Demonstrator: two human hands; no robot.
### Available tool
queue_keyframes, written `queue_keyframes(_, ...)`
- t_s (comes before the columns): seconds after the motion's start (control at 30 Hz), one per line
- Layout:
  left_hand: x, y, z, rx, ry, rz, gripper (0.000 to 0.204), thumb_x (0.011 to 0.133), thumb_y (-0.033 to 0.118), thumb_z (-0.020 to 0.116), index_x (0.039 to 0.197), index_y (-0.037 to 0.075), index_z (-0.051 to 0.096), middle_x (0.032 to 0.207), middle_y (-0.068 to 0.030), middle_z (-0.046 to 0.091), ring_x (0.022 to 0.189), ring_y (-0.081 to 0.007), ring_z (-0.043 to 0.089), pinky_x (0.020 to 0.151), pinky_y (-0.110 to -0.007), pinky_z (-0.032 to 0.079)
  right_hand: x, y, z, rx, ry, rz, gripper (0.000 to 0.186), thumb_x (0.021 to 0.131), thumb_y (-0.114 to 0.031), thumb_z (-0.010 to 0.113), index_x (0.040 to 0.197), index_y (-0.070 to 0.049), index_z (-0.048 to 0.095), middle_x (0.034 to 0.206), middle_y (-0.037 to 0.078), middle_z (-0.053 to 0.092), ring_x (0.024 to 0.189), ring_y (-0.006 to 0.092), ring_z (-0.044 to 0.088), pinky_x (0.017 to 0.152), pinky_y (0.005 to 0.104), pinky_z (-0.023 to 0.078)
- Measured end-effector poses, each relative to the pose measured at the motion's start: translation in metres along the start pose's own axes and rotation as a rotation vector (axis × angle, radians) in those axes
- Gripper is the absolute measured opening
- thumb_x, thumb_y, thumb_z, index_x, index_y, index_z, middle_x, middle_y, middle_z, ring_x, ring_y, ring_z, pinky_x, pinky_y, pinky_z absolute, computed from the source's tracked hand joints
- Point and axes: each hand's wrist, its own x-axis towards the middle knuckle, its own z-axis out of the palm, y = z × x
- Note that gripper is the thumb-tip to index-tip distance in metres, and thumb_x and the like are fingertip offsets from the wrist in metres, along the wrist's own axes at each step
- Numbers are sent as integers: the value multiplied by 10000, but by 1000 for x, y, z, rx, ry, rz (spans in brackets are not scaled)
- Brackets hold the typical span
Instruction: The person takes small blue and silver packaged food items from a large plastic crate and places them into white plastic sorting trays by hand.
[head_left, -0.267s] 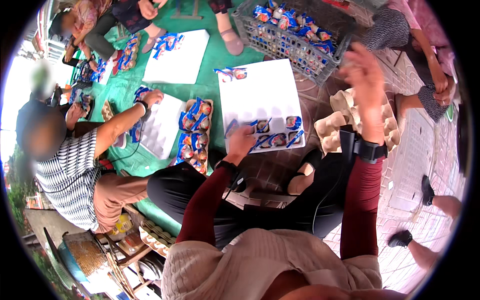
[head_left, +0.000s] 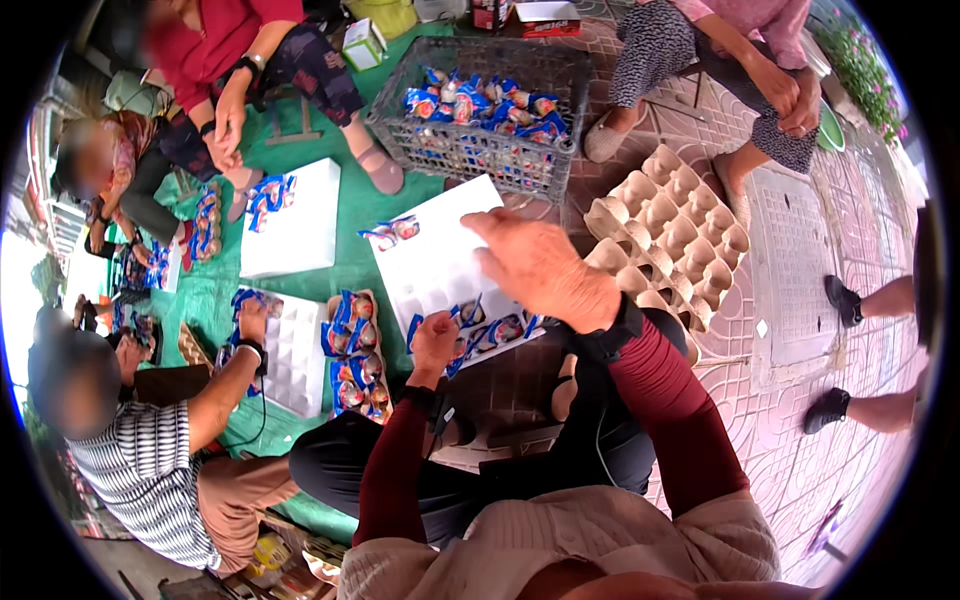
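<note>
In front of me a white foam tray (head_left: 430, 265) with rows of hollows lies slightly turned. Its near rows hold several wrapped eggs (head_left: 497, 331) in blue and clear film, and two more (head_left: 392, 232) lie near its far left corner. My left hand (head_left: 435, 345) is at the near left corner, fingers curled closed on a wrapped egg, whose blue film shows beside the fingers. Above the tray's right side is my right hand (head_left: 545, 265), palm down with fingers stretched out to the left. Nothing shows in it, and it hides part of the tray.
A grey plastic crate (head_left: 480, 160) of wrapped eggs stands beyond the tray. Pulp egg trays (head_left: 690, 215) lie at right. A filled pulp tray (head_left: 355, 365) lies left, beside a co-worker's foam tray (head_left: 305, 330). Other people sit around; someone's feet (head_left: 830, 405) stand at far right.
My right hand has swung left from over the pulp egg trays to above the foam tray. The left hand stays at the near left corner. The whole view has turned right.
</note>
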Motion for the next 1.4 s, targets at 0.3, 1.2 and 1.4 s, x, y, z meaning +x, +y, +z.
queue_keyframes(0.3,116,149,1,-525,-361,154,205,760,76,599,952,23,553,793,-35,599,661,-115,564,590,-219,457,16,-13,17,172,81,-61,326,716,-50,536,1022,-16,431,803,170,528,694,325,556,562,372,460)
queue_keyframes(1.2,376,237,174,1405,-277,173,274,761,195,542,1000,77,609,1039,-117,596,965,-279,572,773,-378,469,85,94,17,1587,634,422,240,841,37,397,1052,-19,496,836,42,558,628,63,490,583,191,429)
queue_keyframes(1.4,392,224,144,1104,-130,237,269,757,212,497,938,51,614,989,-171,592,938,-299,570,776,-381,455,91,109,16,1694,633,452,203,831,26,401,1004,-28,493,795,32,544,593,56,469,539,190,425)
